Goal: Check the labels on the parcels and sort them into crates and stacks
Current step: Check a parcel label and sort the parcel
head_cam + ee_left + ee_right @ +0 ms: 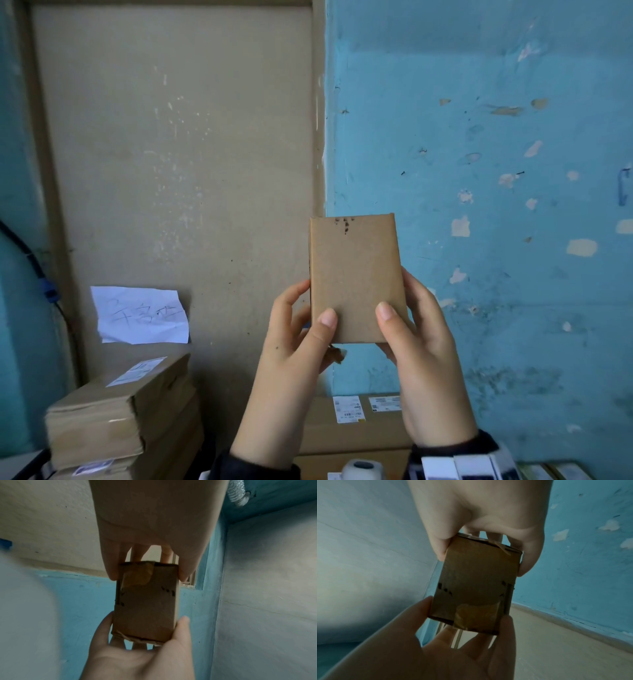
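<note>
— So, where is the parcel (356,277) right now?

— Held upright in the air between both hands. The left hand (294,346) has its grip clamped on the parcel's lower left edge, thumb on the near face, fingers curled behind. The right hand (421,346) is clamped the same way on the lower right edge.

— Any label showing?

— Only plain brown card on the near face, with a few dark specks by the top edge. On the far face, in the wrist views, a patch of yellowish tape (137,574) wraps over one end, and there are some dark marks, too blurred to read.

— What lies around the grip?

— Below and to the left of the left hand, a stack of flat brown parcels (120,411) with a white label on top. Directly below both hands, a larger carton (342,435) bearing two white labels. Behind the stack, a sheet of handwritten paper (140,315) leans on a beige board (171,137).
</note>
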Available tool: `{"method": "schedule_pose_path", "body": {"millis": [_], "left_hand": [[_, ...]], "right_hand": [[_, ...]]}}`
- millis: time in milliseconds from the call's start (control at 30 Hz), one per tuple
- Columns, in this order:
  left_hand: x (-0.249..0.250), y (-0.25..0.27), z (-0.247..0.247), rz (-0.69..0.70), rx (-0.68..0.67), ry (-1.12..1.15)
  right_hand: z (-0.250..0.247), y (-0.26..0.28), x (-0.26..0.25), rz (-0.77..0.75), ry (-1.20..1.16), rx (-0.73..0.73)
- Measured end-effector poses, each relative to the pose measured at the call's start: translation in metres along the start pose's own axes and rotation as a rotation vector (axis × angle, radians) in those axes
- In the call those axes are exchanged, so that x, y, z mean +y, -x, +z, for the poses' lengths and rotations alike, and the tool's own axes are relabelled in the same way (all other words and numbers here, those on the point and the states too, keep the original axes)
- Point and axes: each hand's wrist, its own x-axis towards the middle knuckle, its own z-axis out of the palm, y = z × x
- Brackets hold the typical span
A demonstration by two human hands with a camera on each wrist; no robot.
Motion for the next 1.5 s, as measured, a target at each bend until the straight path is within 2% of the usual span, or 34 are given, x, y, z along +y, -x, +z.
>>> {"method": "schedule_pose_path", "body": {"millis": [133,233,467,667,900,1300,1400,1500], "left_hand": [[0.002,0.004,-0.005,-0.033,-0.032,-0.068],[0.001,0.006,-0.005,-0.033,-0.040,-0.127],[0.004,0.007,-0.006,0.019,0.025,-0.163],[0.003,0.009,-0.009,-0.009,0.053,-0.140],[0.005,0.013,-0.010,0.004,0.051,-0.090],[0.000,0.015,-0.009,0.056,0.068,-0.146],[-0.006,0.016,-0.014,0.048,0.080,-0.219],[-0.010,0.017,-0.021,0.056,-0.001,-0.382]], "right_hand": [[-0.005,-0.001,0.000,0.075,-0.002,-0.003],[-0.006,0.000,-0.002,0.062,0.042,0.003],[-0.009,0.004,-0.005,0.066,0.049,-0.102],[-0.006,0.008,-0.010,0.110,-0.063,-0.160],[-0.006,0.009,-0.005,0.140,-0.093,-0.110],[-0.007,0.012,-0.002,0.128,0.029,-0.078],[-0.005,0.013,-0.003,0.102,0.058,-0.066],[-0.007,0.012,-0.004,0.058,0.110,-0.031]]}}
